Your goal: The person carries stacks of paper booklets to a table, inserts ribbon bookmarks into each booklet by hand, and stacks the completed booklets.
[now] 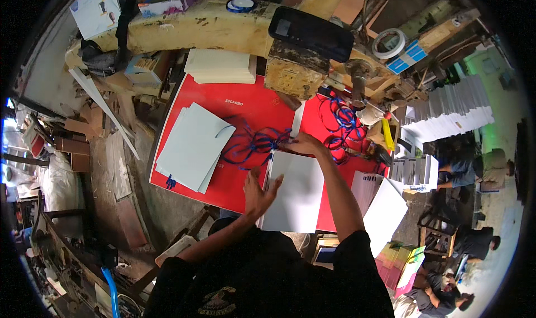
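A block of white pages [295, 192] lies upright before me on the red sheet [215, 97]. My left hand [261, 195] is at the block's left edge, fingers spread and holding nothing. At the block's top edge, my right hand [304, 144] has its fingers closed at the end of a blue ribbon [259, 142]; the fingertips are partly hidden. Looped ribbon spreads leftward from there over the red sheet. Left of it rests a stack of white sheets [192, 148], with short blue ribbon ends at its lower corner.
More blue ribbon coils [340, 120] lie at the right. Behind the sheet stand a cream paper stack [219, 67] and a wooden block [296, 75] under a black phone [311, 33]. White page blocks [385, 215] lie at right, near tall paper stacks [449, 114]. Other people sit at far right.
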The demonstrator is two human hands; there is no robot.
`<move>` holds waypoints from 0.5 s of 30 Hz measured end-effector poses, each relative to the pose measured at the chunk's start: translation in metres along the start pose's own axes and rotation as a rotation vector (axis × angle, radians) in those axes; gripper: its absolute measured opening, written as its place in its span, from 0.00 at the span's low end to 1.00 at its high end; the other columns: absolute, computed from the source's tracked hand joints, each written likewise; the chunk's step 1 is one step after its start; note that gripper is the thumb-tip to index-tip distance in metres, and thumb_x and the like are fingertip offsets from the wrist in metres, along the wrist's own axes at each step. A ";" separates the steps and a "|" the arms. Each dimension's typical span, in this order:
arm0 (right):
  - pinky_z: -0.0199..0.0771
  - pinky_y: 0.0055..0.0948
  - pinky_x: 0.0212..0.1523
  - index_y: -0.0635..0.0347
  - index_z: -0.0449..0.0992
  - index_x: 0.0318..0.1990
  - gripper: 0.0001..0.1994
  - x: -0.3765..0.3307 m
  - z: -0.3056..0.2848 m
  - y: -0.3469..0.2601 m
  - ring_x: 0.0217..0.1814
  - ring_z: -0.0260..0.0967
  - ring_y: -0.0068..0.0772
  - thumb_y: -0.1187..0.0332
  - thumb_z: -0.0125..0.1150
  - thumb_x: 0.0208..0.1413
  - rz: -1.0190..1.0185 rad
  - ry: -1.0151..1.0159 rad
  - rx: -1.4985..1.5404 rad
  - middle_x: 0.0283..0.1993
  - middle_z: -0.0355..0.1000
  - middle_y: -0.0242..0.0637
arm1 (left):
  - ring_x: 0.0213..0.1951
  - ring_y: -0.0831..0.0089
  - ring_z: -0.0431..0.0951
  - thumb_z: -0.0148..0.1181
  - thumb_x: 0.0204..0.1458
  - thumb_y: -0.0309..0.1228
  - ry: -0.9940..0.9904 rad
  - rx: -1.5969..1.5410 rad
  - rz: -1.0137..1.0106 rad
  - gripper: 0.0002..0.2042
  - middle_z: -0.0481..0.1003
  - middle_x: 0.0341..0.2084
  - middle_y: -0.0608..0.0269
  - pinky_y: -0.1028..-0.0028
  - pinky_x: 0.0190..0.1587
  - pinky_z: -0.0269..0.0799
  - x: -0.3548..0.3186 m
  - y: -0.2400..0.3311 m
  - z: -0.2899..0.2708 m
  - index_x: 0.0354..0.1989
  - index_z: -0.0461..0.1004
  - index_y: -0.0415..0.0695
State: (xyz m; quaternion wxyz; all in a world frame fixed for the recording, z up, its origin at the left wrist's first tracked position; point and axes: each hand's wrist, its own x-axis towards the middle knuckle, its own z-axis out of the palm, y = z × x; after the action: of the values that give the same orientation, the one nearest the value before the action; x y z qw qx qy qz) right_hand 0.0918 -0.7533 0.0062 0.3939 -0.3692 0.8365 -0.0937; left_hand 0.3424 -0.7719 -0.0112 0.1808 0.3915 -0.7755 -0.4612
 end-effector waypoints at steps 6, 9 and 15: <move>0.72 0.38 0.42 0.59 0.76 0.50 0.21 0.022 0.033 0.066 0.40 0.74 0.40 0.53 0.46 0.64 -0.610 0.226 -0.222 0.39 0.76 0.47 | 0.46 0.64 0.74 0.56 0.55 0.56 -0.317 -0.921 -0.346 0.28 0.76 0.34 0.54 0.70 0.50 0.67 0.095 -0.012 0.032 0.45 0.76 0.39; 0.70 0.36 0.49 0.62 0.71 0.54 0.22 0.006 0.023 0.017 0.47 0.73 0.40 0.54 0.42 0.65 -0.188 0.036 -0.067 0.44 0.74 0.48 | 0.37 0.74 0.73 0.50 0.61 0.51 -0.304 -0.606 -0.236 0.23 0.73 0.25 0.64 0.75 0.42 0.68 0.136 -0.024 0.020 0.34 0.78 0.41; 0.60 0.40 0.62 0.66 0.69 0.54 0.32 0.009 0.034 0.059 0.60 0.66 0.46 0.45 0.31 0.65 -0.023 -0.052 0.305 0.57 0.70 0.50 | 0.52 0.58 0.73 0.55 0.54 0.46 -1.136 0.228 -0.245 0.21 0.71 0.51 0.52 0.63 0.55 0.68 0.166 0.036 0.021 0.49 0.74 0.45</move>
State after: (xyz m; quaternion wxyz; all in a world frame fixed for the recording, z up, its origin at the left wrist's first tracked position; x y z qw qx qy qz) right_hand 0.0804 -0.7126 -0.0480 0.4658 -0.3167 0.7979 -0.2146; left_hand 0.2086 -0.8787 -0.0050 -0.3605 0.1869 -0.7445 -0.5300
